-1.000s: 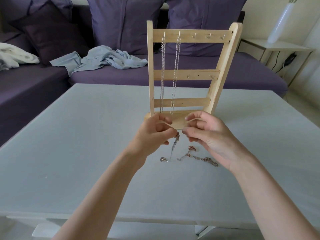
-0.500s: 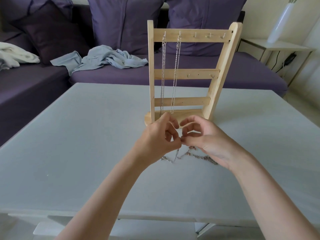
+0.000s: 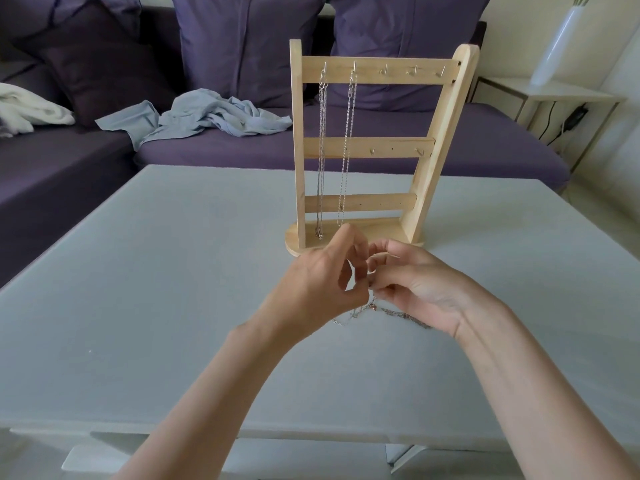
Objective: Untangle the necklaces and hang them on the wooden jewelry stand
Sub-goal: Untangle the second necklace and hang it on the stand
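Dangling beneath both hands (image 3: 369,284): tangled necklaces (image 3: 377,311)

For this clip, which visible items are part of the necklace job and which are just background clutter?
Job:
wooden jewelry stand
two hung necklaces
tangled necklaces, pinched by left hand and right hand

Lying about:
blue cloth
white blanket
white vase
purple cushions
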